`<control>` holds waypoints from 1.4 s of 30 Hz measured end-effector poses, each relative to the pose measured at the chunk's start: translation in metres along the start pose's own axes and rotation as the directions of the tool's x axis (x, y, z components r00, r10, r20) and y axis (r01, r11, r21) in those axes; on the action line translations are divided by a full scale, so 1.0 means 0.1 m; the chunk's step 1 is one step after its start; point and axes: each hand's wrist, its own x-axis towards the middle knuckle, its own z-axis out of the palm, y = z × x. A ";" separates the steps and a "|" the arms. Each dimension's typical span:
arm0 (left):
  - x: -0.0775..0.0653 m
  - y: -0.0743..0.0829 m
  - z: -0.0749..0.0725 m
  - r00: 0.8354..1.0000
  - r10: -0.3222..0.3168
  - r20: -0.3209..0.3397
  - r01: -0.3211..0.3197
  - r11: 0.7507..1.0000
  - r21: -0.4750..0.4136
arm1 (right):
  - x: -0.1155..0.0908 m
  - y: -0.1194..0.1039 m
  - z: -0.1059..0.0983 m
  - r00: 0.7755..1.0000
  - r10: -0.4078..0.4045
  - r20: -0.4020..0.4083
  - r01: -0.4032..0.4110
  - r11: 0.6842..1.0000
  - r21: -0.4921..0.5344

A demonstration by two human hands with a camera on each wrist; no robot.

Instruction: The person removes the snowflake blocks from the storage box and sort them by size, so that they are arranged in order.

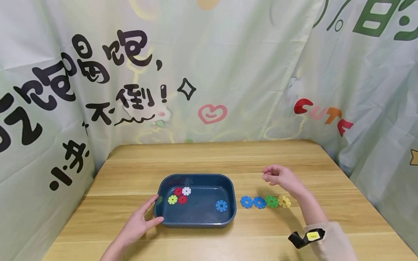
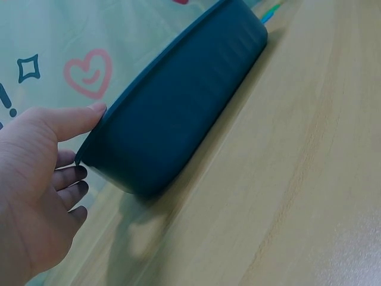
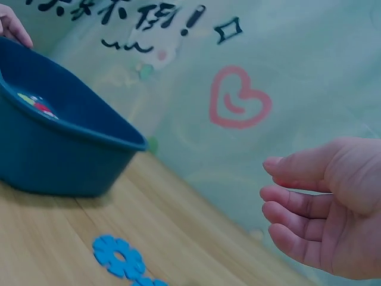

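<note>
My left hand (image 1: 135,222) holds the left end of a dark blue plastic tray (image 1: 196,224), its thumb at the rim in the left wrist view. Two red notched plastic discs (image 1: 183,200), a white disc (image 1: 186,189) and a yellow-green disc (image 1: 172,197) are grouped in the tray's left half. Near its right end lies a blue disc (image 1: 221,209). Above the table, right of the tray, my right hand (image 1: 287,179) hovers with loosely bent fingers and nothing in them. Beneath it runs a row of two blue discs (image 1: 243,202), a green disc (image 1: 271,204) and a yellow disc (image 1: 284,204).
The wooden table (image 1: 209,156) stands against a printed curtain (image 1: 241,72) at the back and sides. A black wrist device (image 1: 298,240) with a yellow label sits at the right sleeve (image 1: 333,243).
</note>
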 end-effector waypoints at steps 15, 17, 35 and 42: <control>0.00 0.01 0.00 1.000 -0.013 0.003 0.013 1.000 -0.007 | 0.27 -0.37 0.48 0.980 -0.108 0.167 0.102 0.994 0.045; 0.01 0.01 0.00 1.000 -0.022 0.005 0.022 1.000 -0.013 | 0.31 -0.39 0.55 0.970 -0.128 0.205 0.119 0.991 0.057; 0.02 -0.06 0.02 0.999 0.046 -0.004 -0.046 0.998 -0.051 | 0.60 -0.52 1.14 0.869 -0.174 0.463 0.224 0.973 -0.055; 0.02 -0.04 0.01 0.998 0.056 -0.036 -0.057 0.998 -0.029 | 0.67 -0.50 1.24 0.838 -0.082 0.539 0.230 0.950 -0.213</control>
